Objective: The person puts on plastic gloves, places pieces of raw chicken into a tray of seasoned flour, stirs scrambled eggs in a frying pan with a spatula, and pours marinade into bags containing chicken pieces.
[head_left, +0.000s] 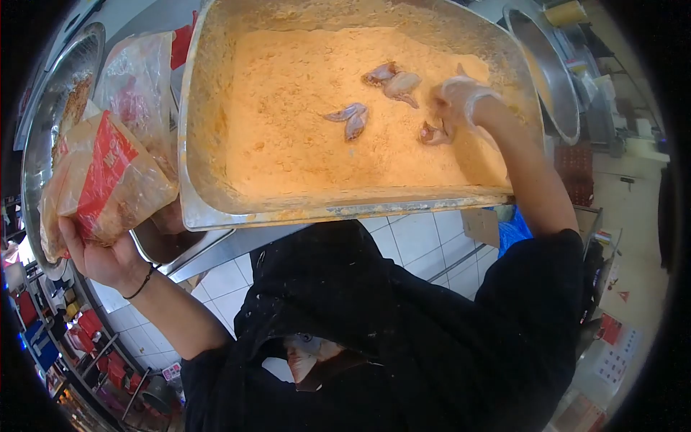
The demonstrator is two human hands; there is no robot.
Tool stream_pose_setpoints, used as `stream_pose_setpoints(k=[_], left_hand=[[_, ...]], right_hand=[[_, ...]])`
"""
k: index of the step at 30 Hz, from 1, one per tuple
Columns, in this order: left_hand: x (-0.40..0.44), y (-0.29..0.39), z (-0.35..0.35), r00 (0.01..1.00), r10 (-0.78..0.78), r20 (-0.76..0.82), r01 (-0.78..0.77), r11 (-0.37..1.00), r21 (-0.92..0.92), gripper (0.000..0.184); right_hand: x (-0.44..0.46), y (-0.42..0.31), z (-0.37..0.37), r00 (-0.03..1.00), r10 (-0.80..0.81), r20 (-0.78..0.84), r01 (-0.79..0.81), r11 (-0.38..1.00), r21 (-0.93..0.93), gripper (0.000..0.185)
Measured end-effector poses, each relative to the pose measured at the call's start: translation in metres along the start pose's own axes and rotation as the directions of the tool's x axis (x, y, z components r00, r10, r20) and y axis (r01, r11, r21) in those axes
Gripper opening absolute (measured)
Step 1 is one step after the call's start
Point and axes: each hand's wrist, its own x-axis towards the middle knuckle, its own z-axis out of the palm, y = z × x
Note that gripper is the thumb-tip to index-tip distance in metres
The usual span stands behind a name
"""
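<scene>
My left hand (108,259) grips a clear plastic bag (140,183) with a red printed stripe, its contents brownish and blurred through the film. Under a thin clear glove, my right hand (464,101) reaches down into the right side of a deep metal tray (345,210) filled with orange-tinted flour (288,129). Just below its fingers lies a raw chicken piece (434,135); blur hides whether the fingers hold it. Left of that hand, more raw chicken pieces (400,83) rest on the flour. A raw chicken wing (354,120) lies nearer the tray's middle.
Beside the tray at left stands a round metal bowl (34,162), with another plastic bag (133,75) next to it. A smaller metal pan (183,257) sits under the held bag. Another round metal bowl (565,108) is on the right. White floor tiles (425,234) show below.
</scene>
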Motion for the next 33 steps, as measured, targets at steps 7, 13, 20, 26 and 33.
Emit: stream_pose_setpoints(k=[7, 13, 20, 26, 33], left_hand=[[0.002, 0.001, -0.011, 1.000, -0.019, -0.003, 0.019, 0.999, -0.037, 0.038], [0.005, 0.000, -0.018, 0.999, -0.037, 0.025, 0.038, 0.998, -0.057, 0.039], [0.009, 0.005, -0.037, 0.994, -0.071, 0.082, 0.080, 0.991, -0.105, 0.041], [0.006, 0.003, -0.026, 0.997, -0.057, 0.052, 0.061, 0.995, -0.075, 0.039], [0.002, -0.001, -0.008, 0.988, 0.002, 0.152, 0.018, 0.991, -0.134, 0.034]], right_hand=[[-0.038, 0.009, -0.004, 0.911, 0.238, -0.338, -0.062, 0.887, 0.457, 0.024], [-0.042, -0.046, -0.009, 0.999, -0.031, 0.040, 0.027, 0.995, 0.097, 0.030], [-0.038, -0.016, -0.013, 0.987, 0.004, -0.161, 0.066, 0.902, 0.428, 0.028], [-0.058, -0.027, -0.045, 0.784, 0.116, -0.610, 0.424, 0.618, 0.662, 0.017], [-0.111, -0.144, -0.106, 0.562, 0.100, -0.821, 0.803, 0.172, 0.571, 0.023]])
